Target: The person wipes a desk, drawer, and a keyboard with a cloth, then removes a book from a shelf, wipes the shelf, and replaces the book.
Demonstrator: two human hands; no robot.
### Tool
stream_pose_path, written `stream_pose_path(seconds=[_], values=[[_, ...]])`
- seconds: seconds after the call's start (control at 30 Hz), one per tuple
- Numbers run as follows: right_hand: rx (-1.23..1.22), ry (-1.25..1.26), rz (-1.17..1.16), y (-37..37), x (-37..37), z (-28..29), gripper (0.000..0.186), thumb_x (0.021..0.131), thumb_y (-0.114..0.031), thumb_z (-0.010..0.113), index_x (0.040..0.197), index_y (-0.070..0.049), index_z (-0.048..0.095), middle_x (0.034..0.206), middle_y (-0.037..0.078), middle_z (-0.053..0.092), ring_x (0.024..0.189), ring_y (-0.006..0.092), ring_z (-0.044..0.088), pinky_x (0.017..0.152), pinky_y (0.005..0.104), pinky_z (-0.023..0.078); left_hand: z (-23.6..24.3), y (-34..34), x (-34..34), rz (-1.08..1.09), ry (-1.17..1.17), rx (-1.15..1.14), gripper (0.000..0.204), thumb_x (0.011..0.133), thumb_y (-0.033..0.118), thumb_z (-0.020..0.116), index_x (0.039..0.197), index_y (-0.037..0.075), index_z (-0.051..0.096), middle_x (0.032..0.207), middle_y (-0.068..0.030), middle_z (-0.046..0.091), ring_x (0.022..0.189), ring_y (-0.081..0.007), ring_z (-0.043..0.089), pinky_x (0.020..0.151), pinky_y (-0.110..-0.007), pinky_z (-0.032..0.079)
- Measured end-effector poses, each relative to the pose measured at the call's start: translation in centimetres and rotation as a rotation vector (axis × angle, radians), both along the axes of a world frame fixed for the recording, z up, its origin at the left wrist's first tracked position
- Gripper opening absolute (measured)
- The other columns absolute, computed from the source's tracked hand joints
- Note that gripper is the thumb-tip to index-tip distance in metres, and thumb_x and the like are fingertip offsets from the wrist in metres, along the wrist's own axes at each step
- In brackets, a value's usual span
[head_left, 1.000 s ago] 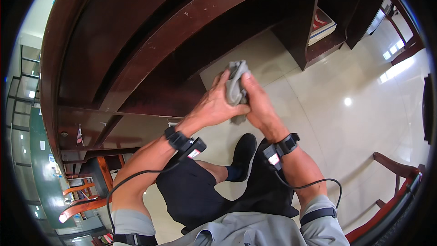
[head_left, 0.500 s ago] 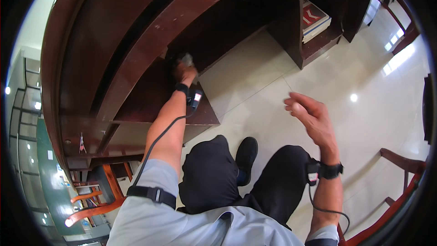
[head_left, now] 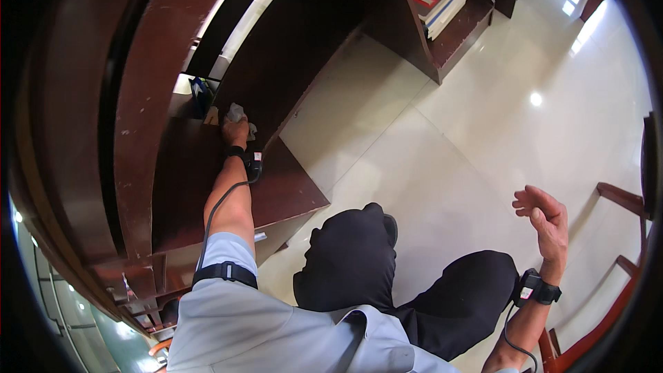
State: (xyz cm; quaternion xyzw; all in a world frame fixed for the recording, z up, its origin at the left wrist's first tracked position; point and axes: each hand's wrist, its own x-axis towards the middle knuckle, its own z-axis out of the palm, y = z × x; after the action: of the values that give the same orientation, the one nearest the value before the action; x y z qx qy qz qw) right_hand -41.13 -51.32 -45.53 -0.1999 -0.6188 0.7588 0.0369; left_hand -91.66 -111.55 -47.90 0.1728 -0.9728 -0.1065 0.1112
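Deep inside the dark reddish-brown desk, my left hand [head_left: 235, 132] is closed around a crumpled grey-white cloth [head_left: 236, 112]. Parts of the cloth stick out above the fingers and beside the hand. It is over the low wooden shelf [head_left: 200, 186], close to the back panel; whether the cloth touches the wood I cannot tell. Just left of it are a small tan piece [head_left: 212, 116] and a dark blue folder-like thing [head_left: 200, 94]. My right hand [head_left: 545, 217] hangs in the air beyond my right knee, open and holding nothing, with its fingers loosely bent.
A stack of books [head_left: 438, 0] lies in the desk's far compartment. The desk's thick edge [head_left: 141, 97] rises along the left. Glossy tiled floor [head_left: 414, 159] stretches to the right. A reddish wooden chair [head_left: 621, 200] stands at the right, and cables run along both my forearms.
My view has shifted closer over the desk, showing gaps in its back panel. My left hand with the cloth sits further left in view; my right hand is lower and further right.
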Motion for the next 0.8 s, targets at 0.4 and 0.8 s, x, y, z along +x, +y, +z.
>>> stream_pose_path(seconds=[0.4, 0.8], values=[[-0.216, -0.141, 0.161, -5.6, 1.5, -3.0, 0.047, 0.093, -0.028, 0.076, 0.126, 0.003, 0.067, 0.114, 0.016, 0.074, 0.104, 0.023, 0.07, 0.094, 0.0356, 0.054, -1.2, 26.4, -9.2, -0.835, 0.11, 0.054, 0.063, 0.086, 0.043, 0.074, 0.133, 0.003, 0.06, 0.13, -0.0255, 0.063, 0.121, -0.0424, 0.06, 0.105, -0.048, 0.047], [-0.105, -0.157, 0.216, -6.0, 1.0, -2.4, 0.043, 0.103, -0.037, 0.058, 0.122, 0.0, 0.07, 0.118, 0.011, 0.072, 0.111, 0.022, 0.065, 0.101, 0.035, 0.047, 0.8, 28.8, 1.9, -1.228, 0.13, -0.052, 0.048, 0.087, 0.026, 0.076, 0.13, 0.007, 0.065, 0.145, -0.0205, 0.054, 0.132, -0.0401, 0.052, 0.112, -0.044, 0.043]])
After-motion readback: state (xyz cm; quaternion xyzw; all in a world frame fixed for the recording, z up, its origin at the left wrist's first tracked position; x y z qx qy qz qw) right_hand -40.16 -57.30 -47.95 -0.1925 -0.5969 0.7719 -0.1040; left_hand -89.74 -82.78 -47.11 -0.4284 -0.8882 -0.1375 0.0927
